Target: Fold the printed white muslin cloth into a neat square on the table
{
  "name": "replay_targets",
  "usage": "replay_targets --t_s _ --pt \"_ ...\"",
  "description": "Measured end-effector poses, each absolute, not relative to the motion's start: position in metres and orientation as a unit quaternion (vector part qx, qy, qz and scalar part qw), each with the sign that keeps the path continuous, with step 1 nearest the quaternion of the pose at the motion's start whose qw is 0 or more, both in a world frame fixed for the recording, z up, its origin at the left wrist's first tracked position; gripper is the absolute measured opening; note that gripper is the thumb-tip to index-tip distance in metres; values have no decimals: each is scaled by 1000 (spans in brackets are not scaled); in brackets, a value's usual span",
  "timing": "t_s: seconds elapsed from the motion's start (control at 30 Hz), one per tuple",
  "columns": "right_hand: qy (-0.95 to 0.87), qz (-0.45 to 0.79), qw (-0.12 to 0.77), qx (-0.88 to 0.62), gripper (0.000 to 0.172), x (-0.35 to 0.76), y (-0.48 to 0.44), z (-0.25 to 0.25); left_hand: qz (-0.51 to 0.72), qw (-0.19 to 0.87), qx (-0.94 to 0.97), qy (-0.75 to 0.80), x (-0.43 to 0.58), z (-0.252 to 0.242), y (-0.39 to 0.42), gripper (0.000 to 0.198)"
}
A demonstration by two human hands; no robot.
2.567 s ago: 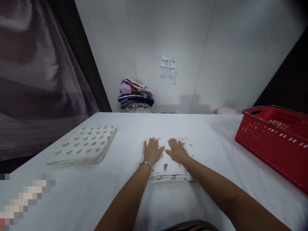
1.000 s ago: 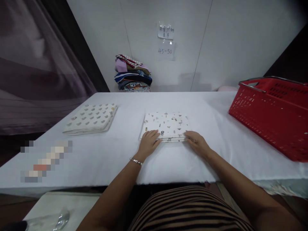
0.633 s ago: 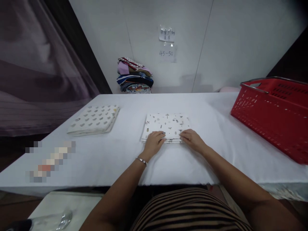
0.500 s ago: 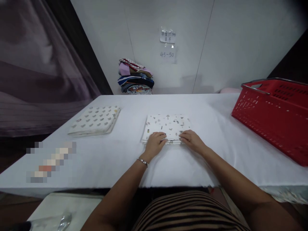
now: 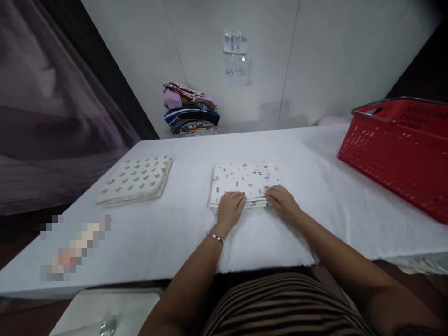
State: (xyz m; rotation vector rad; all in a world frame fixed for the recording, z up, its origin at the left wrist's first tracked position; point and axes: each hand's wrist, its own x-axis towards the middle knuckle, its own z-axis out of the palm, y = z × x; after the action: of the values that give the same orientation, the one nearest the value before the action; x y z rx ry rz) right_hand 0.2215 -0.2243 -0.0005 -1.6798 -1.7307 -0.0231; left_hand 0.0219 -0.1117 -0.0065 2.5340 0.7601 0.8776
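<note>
A white folded cloth (image 5: 241,177) with small printed figures lies on the white-covered table (image 5: 182,242) in front of me. At its near edge my left hand (image 5: 231,207), with a bracelet on the wrist, has its fingers on the top layer and the thumb tucked close to them. My right hand (image 5: 283,201) pinches the same edge farther right, fingers curled. Between the hands several folded layers show along the edge. Parts of both thumbs are hidden.
Left on the table is another folded cloth (image 5: 136,179) with a grey print. A blurred-out item (image 5: 79,245) lies nearer me. The red basket (image 5: 395,154) stands at the right. A pile of folded fabrics (image 5: 191,109) rises by the wall behind the table.
The view has tilted and shifted slightly. My left thumb has drawn in toward its fingers at the cloth's near edge. My right hand stays on the edge.
</note>
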Motion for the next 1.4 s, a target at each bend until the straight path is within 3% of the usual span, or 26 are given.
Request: replay_targets --t_s 0.57,1.0,1.4 --pt "-691 -66 365 -620 23 222 -231 -5 320 147 899 259 21 -8 -113 19" --pt "-697 -73 350 -622 25 221 -231 -6 311 62 920 230 18 1 -117 23" --pt "-729 -84 324 -597 19 224 -234 -7 280 85 932 213 13 -9 -112 15"
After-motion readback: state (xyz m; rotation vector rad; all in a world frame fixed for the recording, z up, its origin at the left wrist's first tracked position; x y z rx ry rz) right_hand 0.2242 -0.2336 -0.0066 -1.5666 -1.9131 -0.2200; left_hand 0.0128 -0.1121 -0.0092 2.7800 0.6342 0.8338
